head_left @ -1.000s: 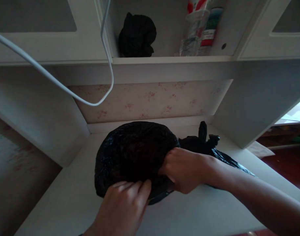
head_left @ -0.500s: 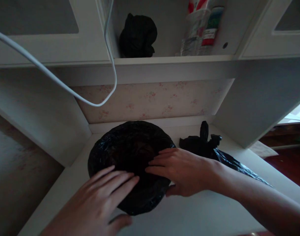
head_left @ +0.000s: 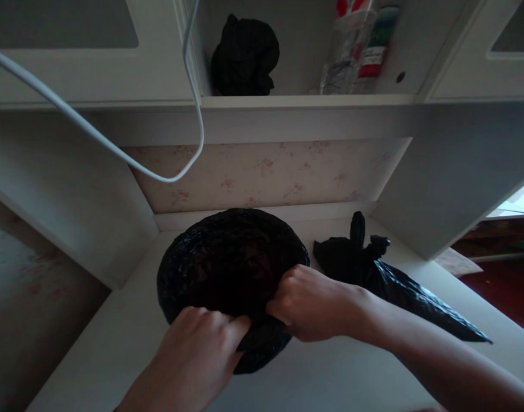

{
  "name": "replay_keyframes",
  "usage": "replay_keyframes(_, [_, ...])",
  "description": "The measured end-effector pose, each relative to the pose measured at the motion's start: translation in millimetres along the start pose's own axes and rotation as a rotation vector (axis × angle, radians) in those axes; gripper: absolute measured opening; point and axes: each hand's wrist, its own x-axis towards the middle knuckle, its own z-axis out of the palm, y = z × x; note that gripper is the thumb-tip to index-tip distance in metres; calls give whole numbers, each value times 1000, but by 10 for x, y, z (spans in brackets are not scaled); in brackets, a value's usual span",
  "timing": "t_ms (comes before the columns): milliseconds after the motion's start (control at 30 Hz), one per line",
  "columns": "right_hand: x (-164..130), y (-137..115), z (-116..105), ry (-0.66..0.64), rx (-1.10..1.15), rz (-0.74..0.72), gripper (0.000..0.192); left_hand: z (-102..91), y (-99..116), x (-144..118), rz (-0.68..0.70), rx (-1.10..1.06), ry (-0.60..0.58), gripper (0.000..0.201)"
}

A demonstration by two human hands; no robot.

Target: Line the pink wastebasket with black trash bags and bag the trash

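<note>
A round bundle wrapped in a black plastic bag (head_left: 227, 263) lies on the white desk (head_left: 330, 377) in the alcove. My left hand (head_left: 201, 349) pinches the bag's near edge with closed fingers. Just to the right, my right hand (head_left: 308, 303) grips the plastic at the bundle's right front. What the bag holds is hidden.
A second black bag (head_left: 373, 269), knotted and tapering to a point, lies to the right near the alcove's side panel (head_left: 450, 189). A white cable (head_left: 128, 160) loops down at the upper left. On the shelf above sit a black cloth lump (head_left: 244, 57) and clear bottles (head_left: 356, 51).
Half a second ago both hands lay flat with spread fingers on the bag. Now the fingers have closed and pinch the plastic at its near edge.
</note>
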Motion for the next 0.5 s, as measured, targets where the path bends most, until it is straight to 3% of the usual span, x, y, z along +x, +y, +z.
replay_keyframes(167, [-12, 23, 39, 11, 38, -34, 16, -5, -118, -8, 33, -40, 26, 27])
replay_keyframes(333, [-49, 21, 67, 141, 126, -86, 6, -50, -236, -15, 92, -127, 45, 24])
replay_keyframes(500, [-184, 55, -12, 278, 123, -164, 36, -68, -449, -113, 192, -179, 36, 31])
